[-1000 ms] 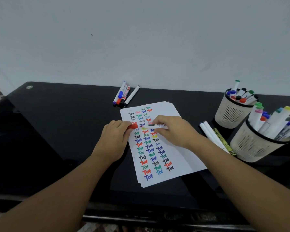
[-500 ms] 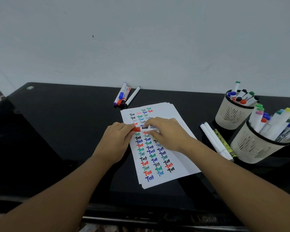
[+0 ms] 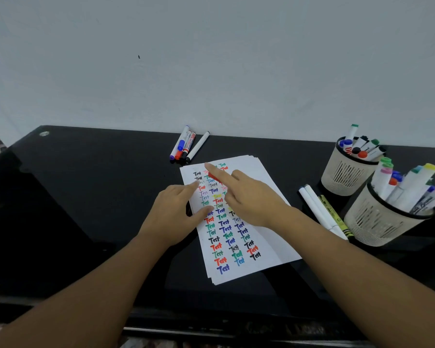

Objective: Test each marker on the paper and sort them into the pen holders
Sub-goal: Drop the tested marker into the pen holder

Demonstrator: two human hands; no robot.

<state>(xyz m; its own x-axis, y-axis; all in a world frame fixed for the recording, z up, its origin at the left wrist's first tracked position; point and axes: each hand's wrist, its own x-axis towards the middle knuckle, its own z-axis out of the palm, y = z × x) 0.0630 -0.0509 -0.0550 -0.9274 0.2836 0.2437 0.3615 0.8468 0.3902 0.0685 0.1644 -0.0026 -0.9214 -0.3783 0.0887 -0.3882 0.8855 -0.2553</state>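
1. My left hand (image 3: 176, 212) presses the paper (image 3: 266, 177) flat on the counter (image 3: 86, 197), fingers straight.
2. My right hand (image 3: 249, 199) grips the red marker (image 3: 215, 177), forefinger extended; a slipping sheet could smear the mark.
3. The pen holders (image 3: 347, 172) stand right, crowded; a careless drop could topple one.

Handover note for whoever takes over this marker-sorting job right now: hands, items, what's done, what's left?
Left hand: fingers straight, pressing the paper flat.
Right hand: index finger extended over the sheet and apparently holding the red-capped marker, which is mostly hidden beneath it.
Done: the paper carries three columns of test marks; the far pen holder and the near pen holder both hold markers.
Left: sort the red one, then test four markers lying by the wall and three lying right of the paper.
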